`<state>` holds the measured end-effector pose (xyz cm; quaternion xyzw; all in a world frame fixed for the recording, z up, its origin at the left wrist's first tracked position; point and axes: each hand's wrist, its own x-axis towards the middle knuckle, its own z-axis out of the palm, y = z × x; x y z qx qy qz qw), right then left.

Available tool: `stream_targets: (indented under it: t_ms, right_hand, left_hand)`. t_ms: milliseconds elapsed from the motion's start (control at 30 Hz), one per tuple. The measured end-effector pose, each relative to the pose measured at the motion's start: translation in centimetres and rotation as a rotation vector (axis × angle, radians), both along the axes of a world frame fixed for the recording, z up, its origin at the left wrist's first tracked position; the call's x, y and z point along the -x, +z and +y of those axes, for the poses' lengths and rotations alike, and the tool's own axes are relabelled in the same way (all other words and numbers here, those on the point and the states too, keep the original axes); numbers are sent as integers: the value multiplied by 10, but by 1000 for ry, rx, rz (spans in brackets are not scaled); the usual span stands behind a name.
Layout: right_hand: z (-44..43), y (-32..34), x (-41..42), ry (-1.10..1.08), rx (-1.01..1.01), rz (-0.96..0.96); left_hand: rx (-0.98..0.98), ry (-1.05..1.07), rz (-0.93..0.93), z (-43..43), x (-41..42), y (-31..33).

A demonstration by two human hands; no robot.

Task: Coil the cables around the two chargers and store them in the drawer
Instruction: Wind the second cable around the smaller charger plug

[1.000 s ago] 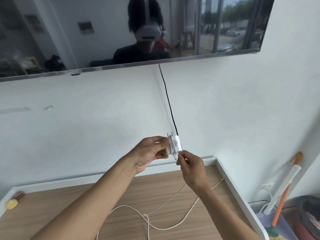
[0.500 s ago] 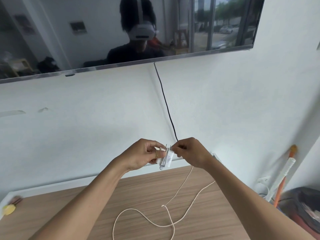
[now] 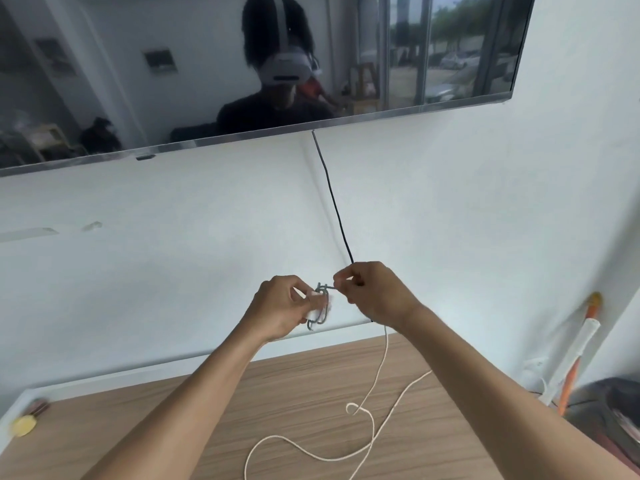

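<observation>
- A small white charger block (image 3: 317, 308), blurred by motion, is held above the table's far edge, in front of the white wall.
- The charger block is grasped by the left hand (image 3: 280, 306), with the fingers curled round it.
- A thin cream-white cable (image 3: 385, 344) is pinched between the thumb and fingertips of the right hand (image 3: 374, 292), just right of the charger block.
- Greyish turns are seen wrapped round the block; their number cannot be told.
- From the right hand the cable is hung down to the light wooden tabletop (image 3: 311, 386), where loose loops are laid.
- A black cord (image 3: 334, 209) is run down the wall from a wall-mounted dark screen (image 3: 173, 81) to behind the right hand.
- A small yellow object (image 3: 23, 426) is seen at the tabletop's left edge, and an orange-handled stick (image 3: 585, 337) is leaned against the wall at the right.
</observation>
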<state>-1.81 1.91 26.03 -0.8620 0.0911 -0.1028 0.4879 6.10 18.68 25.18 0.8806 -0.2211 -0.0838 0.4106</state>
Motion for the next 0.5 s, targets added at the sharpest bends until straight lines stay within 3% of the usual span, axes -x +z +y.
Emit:
stream_targets:
  t_ms: [267, 500]
  right_hand:
    - [9, -26, -1, 5, 152, -204]
    - [15, -46, 1, -60, 394, -453]
  left_hand:
    - [374, 144, 331, -6, -2, 1]
    - [466, 178, 360, -8, -3, 3]
